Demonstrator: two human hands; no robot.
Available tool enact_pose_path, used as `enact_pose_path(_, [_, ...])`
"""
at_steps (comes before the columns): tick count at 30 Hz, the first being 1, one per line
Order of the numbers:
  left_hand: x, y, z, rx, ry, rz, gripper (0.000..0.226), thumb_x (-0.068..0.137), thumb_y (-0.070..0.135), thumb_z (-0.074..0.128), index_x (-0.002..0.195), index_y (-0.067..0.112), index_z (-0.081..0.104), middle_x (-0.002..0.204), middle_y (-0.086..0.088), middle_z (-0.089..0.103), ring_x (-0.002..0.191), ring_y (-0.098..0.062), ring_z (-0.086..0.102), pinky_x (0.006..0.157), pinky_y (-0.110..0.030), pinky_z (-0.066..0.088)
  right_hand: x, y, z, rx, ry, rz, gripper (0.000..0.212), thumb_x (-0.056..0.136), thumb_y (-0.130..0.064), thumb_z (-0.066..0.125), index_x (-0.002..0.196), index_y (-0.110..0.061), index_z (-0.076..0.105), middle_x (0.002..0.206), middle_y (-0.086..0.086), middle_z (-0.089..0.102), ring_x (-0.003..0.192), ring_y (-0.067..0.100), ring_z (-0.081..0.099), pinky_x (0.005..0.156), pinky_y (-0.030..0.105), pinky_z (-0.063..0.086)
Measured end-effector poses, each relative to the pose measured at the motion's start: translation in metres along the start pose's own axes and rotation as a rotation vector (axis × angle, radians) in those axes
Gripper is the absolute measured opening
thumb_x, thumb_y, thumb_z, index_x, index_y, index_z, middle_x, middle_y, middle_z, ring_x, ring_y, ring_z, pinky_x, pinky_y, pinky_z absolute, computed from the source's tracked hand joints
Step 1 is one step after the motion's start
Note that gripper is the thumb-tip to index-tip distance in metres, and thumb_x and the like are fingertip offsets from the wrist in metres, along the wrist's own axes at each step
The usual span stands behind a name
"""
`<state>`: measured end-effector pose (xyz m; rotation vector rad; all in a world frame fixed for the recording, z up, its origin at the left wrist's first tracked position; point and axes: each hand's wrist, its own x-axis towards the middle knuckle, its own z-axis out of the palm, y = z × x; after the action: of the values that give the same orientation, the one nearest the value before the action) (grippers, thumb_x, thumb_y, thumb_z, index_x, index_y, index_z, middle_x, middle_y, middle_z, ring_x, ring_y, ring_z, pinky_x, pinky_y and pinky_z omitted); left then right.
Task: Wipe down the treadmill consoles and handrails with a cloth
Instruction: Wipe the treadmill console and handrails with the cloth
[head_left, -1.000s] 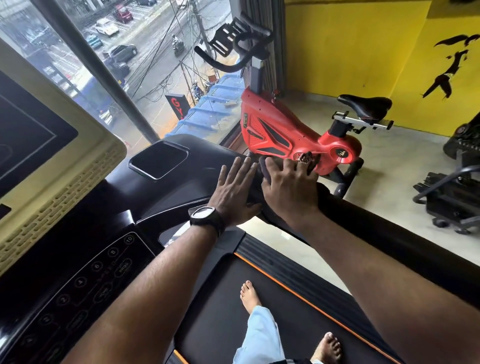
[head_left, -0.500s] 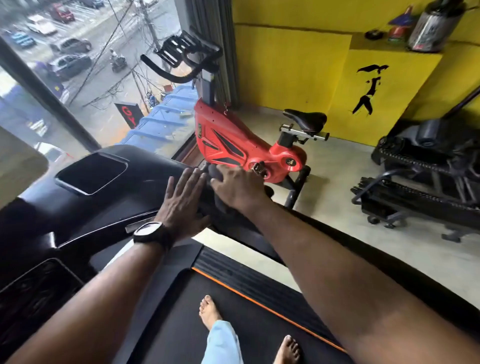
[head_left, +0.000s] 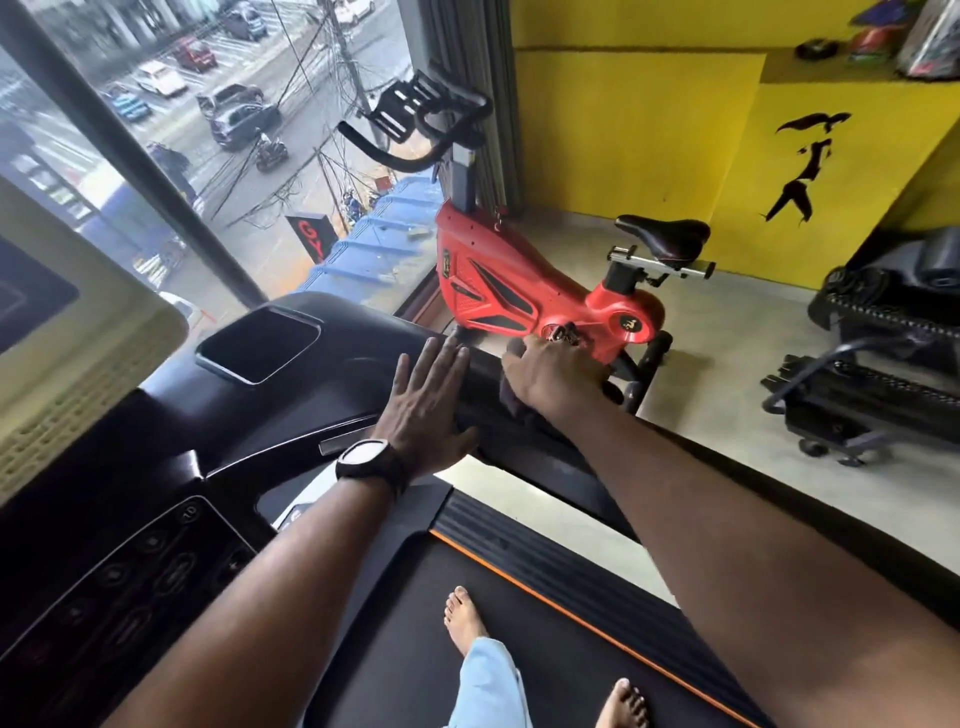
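Closest in, 2 bare feet (head_left: 464, 621) and a pale blue trouser leg (head_left: 488, 686) stand on the black treadmill belt (head_left: 395, 649), which has an orange stripe along its right edge. To the left lies the dark keypad (head_left: 130, 587) of the console, its round buttons faint. Both forearms reach forward from the bottom of the view. The left wrist wears a black watch (head_left: 363, 457) with a pale face. The left hand (head_left: 423, 410) lies palm down on the glossy black surface where the console meets the right handrail (head_left: 524, 449), its fingers straight and close together, holding nothing. Just to its right, the right hand (head_left: 550, 374) sits on top of the handrail, fingers curled over the far side around a dark cloth (head_left: 513, 400); the cloth shows under the palm and is pressed against the rail. The 2 hands are near each other but apart. Left of them is a recessed rectangular tray (head_left: 258, 343) in the console top, and farther left the cream housing (head_left: 88, 353) of the screen. Beyond the rail stands a red exercise bike (head_left: 498, 291) with a black saddle (head_left: 662, 234) on the grey floor. Behind it are a window (head_left: 234, 130) over a street with cars and a yellow wall (head_left: 623, 130); a dark machine (head_left: 872, 384) sits at the far right.
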<state>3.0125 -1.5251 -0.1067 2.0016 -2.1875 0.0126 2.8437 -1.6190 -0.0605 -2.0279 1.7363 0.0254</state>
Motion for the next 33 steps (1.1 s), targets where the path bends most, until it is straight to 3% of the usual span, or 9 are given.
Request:
enact_pose_path(2, [-0.001, -0.001, 0.001, -0.002, 0.000, 0.006, 0.105, 0.070, 0.053, 0.059, 0.158, 0.011, 0.022, 0.167, -0.009, 0.016, 0.155, -0.028, 0.005, 0.123, -0.057, 0.007, -0.031, -0.004, 0.015, -0.140, 0.226, -0.162, 0.047, 0.099, -0.047, 0.040, 0.138, -0.025, 0.055, 0.132, 0.018, 0.061, 0.122, 0.040, 0.055, 0.097, 0.052, 0.044])
enact_pose_path(5, [-0.001, -0.001, 0.003, 0.000, 0.003, 0.001, 0.106, 0.071, 0.051, 0.065, 0.158, 0.011, 0.022, 0.167, -0.009, 0.016, 0.155, -0.027, 0.005, 0.122, -0.056, 0.005, -0.037, 0.004, 0.014, -0.152, 0.214, -0.307, 0.052, 0.095, -0.052, 0.048, 0.142, -0.031, 0.052, 0.131, 0.015, 0.063, 0.119, 0.040, 0.058, 0.095, 0.052, 0.046])
enact_pose_path(10, [-0.001, 0.003, 0.003, -0.006, 0.050, 0.051, 0.097, 0.072, 0.051, 0.058, 0.156, 0.011, 0.028, 0.164, -0.009, 0.025, 0.154, -0.028, 0.014, 0.121, -0.061, 0.013, 0.001, 0.002, -0.009, 0.014, -0.066, 0.048, 0.056, 0.103, -0.047, 0.026, 0.143, -0.019, 0.054, 0.142, 0.022, 0.055, 0.131, 0.044, 0.050, 0.107, 0.057, 0.041])
enact_pose_path(13, [0.000, 0.005, 0.009, 0.001, 0.063, 0.091, 0.097, 0.073, 0.048, 0.067, 0.155, 0.011, 0.030, 0.163, -0.007, 0.027, 0.153, -0.028, 0.015, 0.121, -0.061, 0.015, -0.036, -0.001, 0.012, -0.177, 0.230, -0.161, 0.048, 0.101, -0.048, 0.039, 0.140, -0.024, 0.055, 0.131, 0.017, 0.061, 0.120, 0.039, 0.056, 0.096, 0.052, 0.044])
enact_pose_path(16, [0.000, 0.007, 0.011, -0.012, 0.056, 0.055, 0.097, 0.073, 0.049, 0.062, 0.156, 0.012, 0.031, 0.164, -0.007, 0.026, 0.154, -0.028, 0.013, 0.122, -0.059, 0.011, -0.043, 0.009, 0.013, -0.156, 0.242, -0.319, 0.051, 0.096, -0.055, 0.046, 0.141, -0.032, 0.053, 0.128, 0.014, 0.063, 0.116, 0.038, 0.058, 0.094, 0.052, 0.045])
enact_pose_path(20, [0.001, 0.009, 0.009, 0.006, 0.040, 0.055, 0.100, 0.070, 0.050, 0.063, 0.156, 0.012, 0.029, 0.164, -0.008, 0.025, 0.154, -0.029, 0.011, 0.122, -0.059, 0.010, 0.005, 0.009, -0.008, 0.027, -0.078, -0.052, 0.056, 0.100, -0.054, 0.031, 0.143, -0.026, 0.054, 0.140, 0.019, 0.058, 0.128, 0.042, 0.053, 0.105, 0.056, 0.044])
enact_pose_path(26, [0.002, 0.013, 0.012, 0.014, 0.013, 0.007, 0.105, 0.072, 0.057, 0.062, 0.158, 0.013, 0.022, 0.166, -0.006, 0.018, 0.155, -0.027, 0.005, 0.123, -0.058, 0.007, -0.052, 0.006, 0.016, -0.217, 0.257, -0.269, 0.047, 0.098, -0.048, 0.044, 0.138, -0.027, 0.055, 0.127, 0.014, 0.063, 0.115, 0.038, 0.059, 0.092, 0.050, 0.045])
enact_pose_path(31, [0.001, 0.015, 0.012, 0.028, 0.019, 0.014, 0.105, 0.069, 0.059, 0.053, 0.157, 0.012, 0.024, 0.166, -0.009, 0.020, 0.154, -0.029, 0.007, 0.122, -0.060, 0.008, -0.002, 0.010, -0.013, 0.025, -0.056, -0.024, 0.053, 0.103, -0.047, 0.030, 0.140, -0.020, 0.056, 0.140, 0.020, 0.058, 0.130, 0.040, 0.053, 0.107, 0.051, 0.042])
enact_pose_path(33, [0.001, 0.014, 0.017, 0.025, 0.060, 0.026, 0.107, 0.068, 0.056, 0.061, 0.157, 0.011, 0.024, 0.165, -0.010, 0.021, 0.154, -0.029, 0.007, 0.122, -0.059, 0.009, -0.012, 0.006, -0.008, -0.068, 0.005, 0.012, 0.053, 0.105, -0.045, 0.028, 0.138, -0.015, 0.056, 0.137, 0.022, 0.059, 0.127, 0.041, 0.054, 0.103, 0.051, 0.042])
